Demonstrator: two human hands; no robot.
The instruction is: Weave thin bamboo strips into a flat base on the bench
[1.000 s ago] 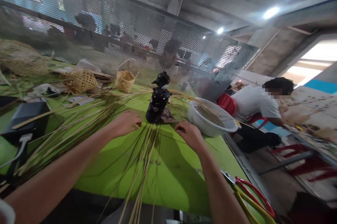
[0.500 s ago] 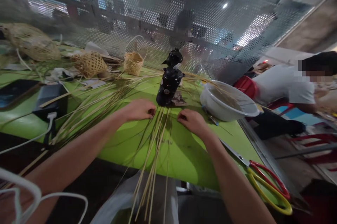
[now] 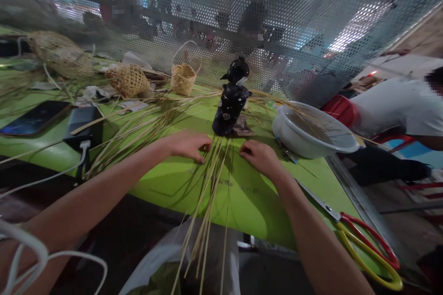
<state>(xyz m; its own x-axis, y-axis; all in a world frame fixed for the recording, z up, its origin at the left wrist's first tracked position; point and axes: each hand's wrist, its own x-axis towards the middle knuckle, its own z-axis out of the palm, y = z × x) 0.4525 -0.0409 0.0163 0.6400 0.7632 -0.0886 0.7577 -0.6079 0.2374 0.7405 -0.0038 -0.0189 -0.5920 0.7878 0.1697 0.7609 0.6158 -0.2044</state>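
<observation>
A bundle of narrow plant-fibre strips [image 3: 207,195] runs from the foot of a black bottle [image 3: 228,110] toward me and over the table's front edge. Just left of these strips is my left hand [image 3: 194,145], its thumb apart from the bent fingers and nothing seen in it. On their right my right hand [image 3: 258,154] lies low over the table with fingers curled inward; whether a thin strip is inside them is hidden. The bottle stands upright on the strips' far ends, with its lid flipped open. Beside it lies a dark paper piece [image 3: 244,126].
Scissors [image 3: 363,244] with red and yellow handles lie by my right forearm. Behind them stands a white basin [image 3: 313,135]. More strips [image 3: 145,131], a power bank [image 3: 85,124], a phone [image 3: 36,117] and small woven baskets [image 3: 183,79] are leftward. A person in white [image 3: 394,94] sits right.
The view has turned slightly left, so things sit further right in the picture. My left thumb has moved away from its fingers. My right hand stays beside the strips, fingers curled.
</observation>
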